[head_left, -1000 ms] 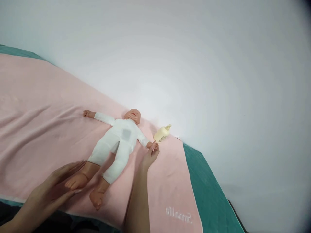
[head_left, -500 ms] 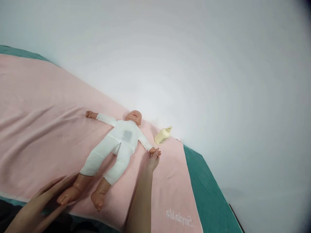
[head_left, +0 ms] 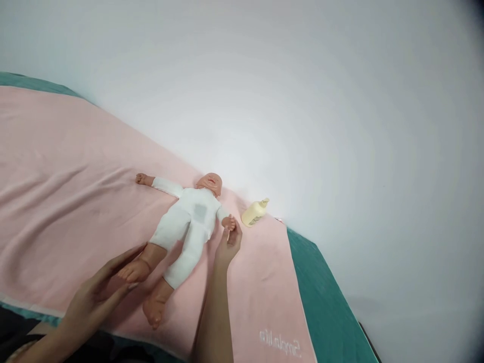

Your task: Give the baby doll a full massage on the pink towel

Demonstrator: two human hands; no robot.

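A baby doll [head_left: 198, 214] with a white cloth body lies on its back, its head toward the wall. My left hand [head_left: 100, 287] reaches around the doll's bare foot [head_left: 136, 269] on the left side, thumb below and fingers behind it. That leg is bent, with the foot lifted. The other foot [head_left: 154, 307] rests on the pink blanket [head_left: 260, 287]. My right hand [head_left: 230, 244] has its fingers around the doll's small hand [head_left: 229, 222], the arm bent in toward the body. The doll's other arm [head_left: 166, 186] lies stretched out to the left.
A pale yellow pump bottle [head_left: 254, 213] stands by the wall, just beyond my right hand. Green cloth [head_left: 321, 287] shows at the blanket's right side. The white wall [head_left: 302, 126] borders the far side. Creases run across the blanket on the left.
The doll's left-side foot has moved up and toward its body with my left hand. My right hand has brought the doll's hand inward and up, bending its arm.
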